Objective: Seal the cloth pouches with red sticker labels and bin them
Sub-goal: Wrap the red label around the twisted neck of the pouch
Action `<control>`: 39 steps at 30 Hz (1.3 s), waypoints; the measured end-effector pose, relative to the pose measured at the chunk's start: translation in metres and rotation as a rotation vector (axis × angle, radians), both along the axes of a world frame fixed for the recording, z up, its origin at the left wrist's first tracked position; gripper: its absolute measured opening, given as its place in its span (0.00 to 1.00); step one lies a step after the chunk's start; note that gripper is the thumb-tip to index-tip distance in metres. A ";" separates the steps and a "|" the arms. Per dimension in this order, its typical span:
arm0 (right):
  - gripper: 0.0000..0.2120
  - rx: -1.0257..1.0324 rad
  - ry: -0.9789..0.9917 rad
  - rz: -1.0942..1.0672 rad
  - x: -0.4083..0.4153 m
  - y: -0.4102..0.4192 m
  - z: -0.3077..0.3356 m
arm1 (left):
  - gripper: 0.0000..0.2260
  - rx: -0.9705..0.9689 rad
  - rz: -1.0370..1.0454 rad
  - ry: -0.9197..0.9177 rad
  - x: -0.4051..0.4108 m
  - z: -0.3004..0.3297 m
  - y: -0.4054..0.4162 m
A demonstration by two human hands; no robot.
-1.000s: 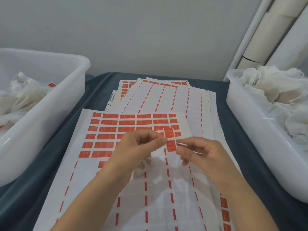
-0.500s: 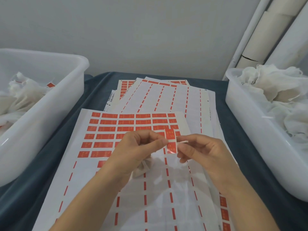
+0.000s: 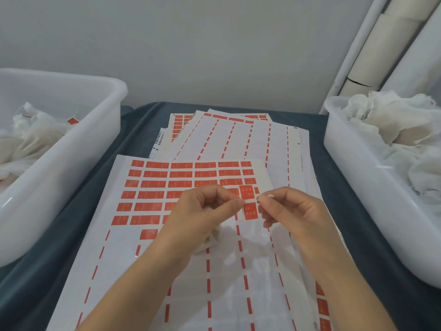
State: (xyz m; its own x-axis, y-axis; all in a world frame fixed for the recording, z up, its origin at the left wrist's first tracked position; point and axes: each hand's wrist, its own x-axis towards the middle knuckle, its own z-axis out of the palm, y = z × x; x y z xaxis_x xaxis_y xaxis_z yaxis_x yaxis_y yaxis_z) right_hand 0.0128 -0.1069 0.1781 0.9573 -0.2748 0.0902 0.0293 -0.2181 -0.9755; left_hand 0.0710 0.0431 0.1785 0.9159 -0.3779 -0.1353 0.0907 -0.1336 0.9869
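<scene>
— So, head view: what are the hands doing?
— Both are raised over the near sheet (image 3: 167, 235), close together. Left hand (image 3: 202, 218) has its fingers curled, thumb and forefinger pinching a thin white string; a bit of pouch (image 3: 211, 237) shows under its palm.
— And the right?
— Right hand (image 3: 293, 213) pinches the other end of that string between thumb and fingertip. A red sticker (image 3: 248, 203) hangs folded over the string between the two hands — half above it, half below.
— Is it pressed closed?
— Cannot tell.
— Where do the other pouches sit?
— A heap of them fills the right bin (image 3: 358, 187). The left bin (image 3: 71, 163) holds more, one with a red label showing.
— Anything else?
— More label sheets (image 3: 238, 139) fanned out behind, all on a dark blue cloth (image 3: 133, 130).
</scene>
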 end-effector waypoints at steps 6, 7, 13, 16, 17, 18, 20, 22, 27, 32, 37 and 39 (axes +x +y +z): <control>0.09 -0.003 -0.008 0.003 0.001 0.001 0.001 | 0.06 -0.026 -0.001 -0.016 -0.001 -0.001 -0.002; 0.10 -0.015 -0.006 -0.007 0.001 0.002 0.001 | 0.06 -0.027 -0.006 -0.022 -0.001 -0.001 -0.002; 0.11 0.033 0.007 -0.090 0.000 -0.002 0.000 | 0.03 0.042 0.010 -0.215 -0.007 0.004 -0.005; 0.12 0.081 0.032 -0.099 0.000 -0.003 -0.001 | 0.13 0.165 0.040 -0.453 -0.008 0.002 -0.006; 0.12 0.094 0.045 -0.095 0.000 -0.003 -0.002 | 0.16 0.187 0.051 -0.529 -0.008 0.001 -0.006; 0.13 0.100 0.060 -0.088 0.000 -0.003 -0.002 | 0.15 0.204 0.063 -0.639 -0.008 0.001 -0.005; 0.13 0.101 0.076 -0.070 0.000 -0.003 -0.002 | 0.11 0.245 0.075 -0.911 -0.009 -0.002 -0.004; 0.13 0.101 0.068 -0.057 0.000 -0.004 -0.001 | 0.12 0.242 0.078 -1.058 -0.010 -0.006 -0.004; 0.09 0.024 0.004 -0.006 -0.004 -0.003 0.005 | 0.12 0.256 0.082 -1.071 -0.010 -0.009 -0.003; 0.06 -0.092 -0.077 -0.028 -0.006 -0.002 0.005 | 0.10 0.196 0.057 -1.021 -0.011 -0.009 -0.005; 0.11 0.090 -0.179 -0.091 -0.005 0.002 0.005 | 0.07 0.032 0.061 -0.586 -0.015 -0.004 -0.006; 0.12 0.141 -0.195 -0.112 -0.005 0.002 0.004 | 0.05 -0.079 0.086 -0.313 -0.016 0.000 -0.006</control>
